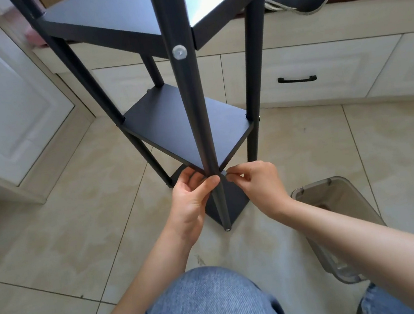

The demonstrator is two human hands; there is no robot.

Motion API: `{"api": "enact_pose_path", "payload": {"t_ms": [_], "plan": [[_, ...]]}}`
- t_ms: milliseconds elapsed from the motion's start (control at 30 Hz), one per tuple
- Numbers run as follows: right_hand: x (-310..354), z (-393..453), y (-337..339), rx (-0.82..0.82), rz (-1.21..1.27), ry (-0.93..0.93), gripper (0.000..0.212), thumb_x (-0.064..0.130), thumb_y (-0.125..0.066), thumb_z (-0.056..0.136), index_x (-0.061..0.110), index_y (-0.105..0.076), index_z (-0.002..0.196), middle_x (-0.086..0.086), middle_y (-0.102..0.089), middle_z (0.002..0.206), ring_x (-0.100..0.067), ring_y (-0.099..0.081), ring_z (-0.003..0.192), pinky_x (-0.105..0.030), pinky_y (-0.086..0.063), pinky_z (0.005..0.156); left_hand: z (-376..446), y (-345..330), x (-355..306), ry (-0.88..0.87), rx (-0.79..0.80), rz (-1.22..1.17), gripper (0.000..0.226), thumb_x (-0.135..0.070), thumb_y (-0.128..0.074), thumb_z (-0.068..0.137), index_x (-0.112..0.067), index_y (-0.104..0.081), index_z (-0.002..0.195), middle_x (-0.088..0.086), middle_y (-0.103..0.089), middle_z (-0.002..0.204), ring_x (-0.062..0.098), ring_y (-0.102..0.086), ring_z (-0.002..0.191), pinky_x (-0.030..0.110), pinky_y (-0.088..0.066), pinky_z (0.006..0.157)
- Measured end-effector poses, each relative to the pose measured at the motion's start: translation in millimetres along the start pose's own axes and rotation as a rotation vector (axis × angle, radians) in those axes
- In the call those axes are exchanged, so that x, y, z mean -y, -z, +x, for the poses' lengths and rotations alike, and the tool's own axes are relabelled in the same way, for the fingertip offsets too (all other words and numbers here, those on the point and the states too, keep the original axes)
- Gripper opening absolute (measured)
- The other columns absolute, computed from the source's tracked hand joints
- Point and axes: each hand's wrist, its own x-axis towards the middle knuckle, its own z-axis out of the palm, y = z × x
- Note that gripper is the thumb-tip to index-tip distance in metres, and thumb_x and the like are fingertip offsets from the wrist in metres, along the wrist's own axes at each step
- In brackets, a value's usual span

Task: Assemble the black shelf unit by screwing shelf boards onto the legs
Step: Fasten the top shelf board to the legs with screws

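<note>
left hand (192,195) grips front leg (196,111) under middle shelf board (186,130) | right hand (259,181) pinches small fastener (224,173) just beside leg | clear bin (340,221) right of hands

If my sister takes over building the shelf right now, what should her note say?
Left hand grips the front leg just below the middle shelf board.
Right hand pinches a small part, likely a screw, at that corner; it is too hidden to be sure.
Done: the top shelf board is fastened here, its screw head showing. The bottom board sits low near the floor.
Left: fasten the middle board's front corner, then check the others.
</note>
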Motion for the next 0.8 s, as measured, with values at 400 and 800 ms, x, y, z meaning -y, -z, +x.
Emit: {"api": "enact_pose_path", "payload": {"t_ms": [400,800], "plan": [[-1.2,12.9,-24.4,0.076,-0.053,0.064,0.018,0.017,-0.061,0.096,0.01,-0.077,0.095,-0.009,-0.074,0.09,-0.029,-0.062,0.083,-0.044,-0.054,0.075,4.0,3.7,3.7,0.002,-0.01,0.04,0.035,0.001,-0.071,0.084,-0.016,-0.06,0.112,-0.001,-0.075,0.097,0.014,-0.074,0.089,0.019,-0.056,0.075],[-18.4,-8.9,52.9,0.274,-0.321,0.242,0.016,0.017,-0.056,0.094,0.015,-0.069,0.084,0.009,-0.053,0.072,-0.017,-0.047,0.068,-0.037,-0.048,0.065,-4.0,-4.5,5.3,0.016,-0.146,0.054,0.042,-0.012,-0.081,0.075,-0.016,-0.064,0.113,0.005,-0.074,0.11,0.021,-0.071,0.105,0.023,-0.054,0.084]]}}
